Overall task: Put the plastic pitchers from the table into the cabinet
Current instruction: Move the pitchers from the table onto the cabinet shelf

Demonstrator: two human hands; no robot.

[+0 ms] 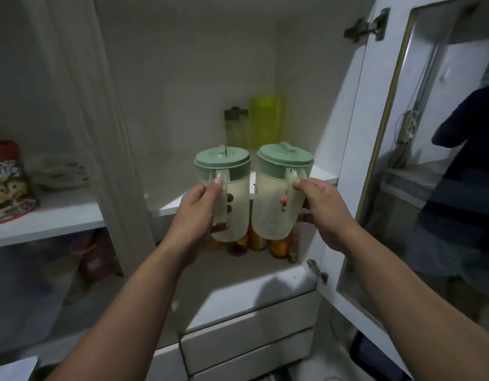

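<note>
I hold two frosted plastic pitchers with pale green lids in front of the open cabinet. My left hand (195, 209) grips the handle of the left pitcher (238, 204). The handle of the right pitcher (271, 199) is in the grip of my right hand (324, 209). Both pitchers stand upright, side by side, at the front edge of the cabinet's white middle shelf (324, 176), hanging in the air just before it. Their lower halves hide part of the shelf edge.
At the back of the shelf stand a dark-capped bottle (236, 127) and a yellow-green container (266, 122). Several jars (279, 247) sit on the shelf below. The glass door (419, 166) hangs open on the right. A cereal box (8, 182) is in the left compartment.
</note>
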